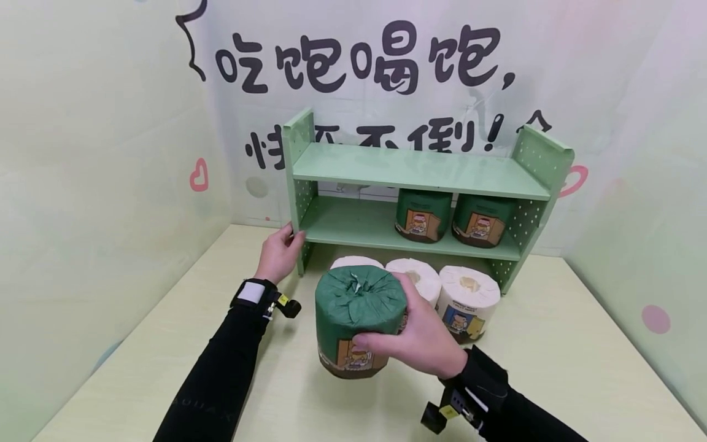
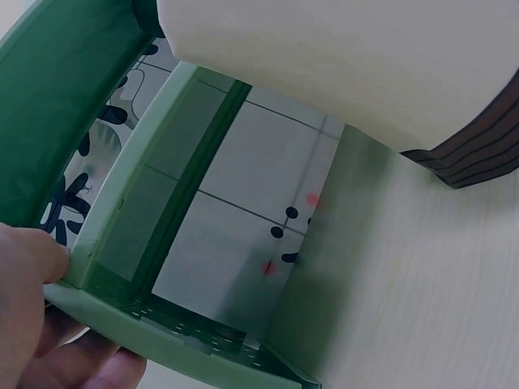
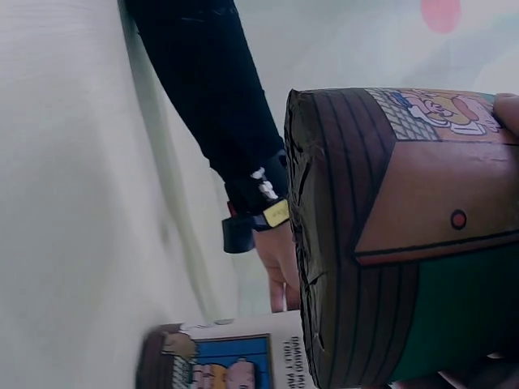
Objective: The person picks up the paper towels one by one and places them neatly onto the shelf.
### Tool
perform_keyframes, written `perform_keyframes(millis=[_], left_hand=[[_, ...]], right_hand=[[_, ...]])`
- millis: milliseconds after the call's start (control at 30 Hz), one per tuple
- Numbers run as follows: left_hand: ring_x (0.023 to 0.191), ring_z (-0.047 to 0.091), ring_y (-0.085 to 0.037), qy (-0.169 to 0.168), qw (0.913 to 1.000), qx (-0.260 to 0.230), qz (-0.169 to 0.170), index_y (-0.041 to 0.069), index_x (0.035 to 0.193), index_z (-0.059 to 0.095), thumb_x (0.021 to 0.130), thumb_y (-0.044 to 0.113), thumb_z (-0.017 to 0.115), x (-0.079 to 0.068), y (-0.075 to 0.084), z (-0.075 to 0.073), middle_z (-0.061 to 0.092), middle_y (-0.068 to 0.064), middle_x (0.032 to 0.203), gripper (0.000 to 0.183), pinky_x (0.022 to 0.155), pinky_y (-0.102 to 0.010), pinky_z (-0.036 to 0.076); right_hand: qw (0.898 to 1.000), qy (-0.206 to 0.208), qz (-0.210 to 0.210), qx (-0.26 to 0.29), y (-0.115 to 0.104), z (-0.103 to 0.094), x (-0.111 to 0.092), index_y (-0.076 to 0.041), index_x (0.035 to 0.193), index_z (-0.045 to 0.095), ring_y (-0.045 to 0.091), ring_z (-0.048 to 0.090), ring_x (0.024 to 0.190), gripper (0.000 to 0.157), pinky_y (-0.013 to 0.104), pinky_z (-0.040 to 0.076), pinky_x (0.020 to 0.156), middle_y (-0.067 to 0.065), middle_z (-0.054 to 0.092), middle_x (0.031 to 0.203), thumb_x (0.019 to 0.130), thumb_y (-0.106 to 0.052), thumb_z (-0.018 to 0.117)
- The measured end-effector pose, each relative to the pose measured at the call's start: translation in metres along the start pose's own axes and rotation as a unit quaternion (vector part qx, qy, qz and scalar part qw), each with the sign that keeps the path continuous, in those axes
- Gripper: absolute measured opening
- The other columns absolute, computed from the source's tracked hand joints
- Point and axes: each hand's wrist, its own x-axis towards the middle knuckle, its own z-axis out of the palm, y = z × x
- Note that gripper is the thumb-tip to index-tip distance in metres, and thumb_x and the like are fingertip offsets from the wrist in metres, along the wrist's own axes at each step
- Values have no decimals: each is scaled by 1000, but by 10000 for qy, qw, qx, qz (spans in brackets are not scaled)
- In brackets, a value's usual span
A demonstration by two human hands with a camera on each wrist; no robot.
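My right hand [image 1: 422, 337] grips a green-wrapped toilet paper roll [image 1: 359, 301], thumb on its printed front. The roll is upright above the near part of the table, its twisted paper top facing up. In the right wrist view the same roll [image 3: 438, 194] fills the right side, its brown striped base toward the left. My left hand [image 1: 278, 255] holds the front edge of the left side panel of a green two-tier shelf rack [image 1: 420, 169]. The left wrist view shows the left thumb [image 2: 36, 251] on that edge with fingers curled beyond it.
Two green rolls [image 1: 422, 218] stand at the right of the rack's lower shelf [image 1: 353, 221]. Before the rack are three white-wrapped rolls [image 1: 469, 301], the left one partly hidden behind the held roll. A printed curtain [image 1: 353, 92] hangs behind the pale wooden table [image 1: 552, 368].
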Motion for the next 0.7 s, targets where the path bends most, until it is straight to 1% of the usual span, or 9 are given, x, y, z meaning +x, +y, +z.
perform_keyframes(millis=[100,167,333,433,533,700], left_hand=[[114,56,-26,-34,10000,-9,9,6,144,48,106,25,52,-1,2,-1,54,-20,134,43,91,-45,53],[116,55,-27,-56,10000,-22,9,6,145,47,106,25,52,-2,3,-1,53,-21,135,44,91,-45,53],[116,54,-26,-61,10000,-37,-33,7,146,47,106,25,53,-3,4,-2,53,-20,135,44,91,-45,53],[115,55,-26,-46,10000,-26,-67,8,146,47,106,25,53,-3,4,-2,54,-20,134,44,90,-45,54],[115,55,-26,-35,9999,-27,-110,8,145,47,105,25,53,-3,3,-2,54,-19,134,44,89,-45,54],[115,55,-26,-43,9999,-31,-101,8,145,48,105,25,54,-3,2,-2,54,-20,134,44,89,-44,54]], right_hand=[[10000,-12,27,39,-13,-2,6,-12,140,37,17,51,118,79,51,44,98,0,55,130,78,-11,85],[9999,28,82,-60,-15,-5,11,-12,140,36,16,51,118,79,51,45,98,0,55,130,78,-13,85],[9979,246,227,-560,-3,-15,29,-22,143,34,11,49,118,85,50,43,99,-7,52,132,77,-29,87],[9951,417,296,-846,2,-20,40,-24,144,34,10,48,117,87,52,43,99,-8,52,131,76,-39,87],[9928,566,402,-974,5,-23,49,-24,143,34,11,50,115,88,51,46,96,-7,52,130,75,-45,86],[9924,691,550,-860,8,-28,62,-22,144,32,12,52,113,89,48,47,97,-4,52,131,77,-47,85]])
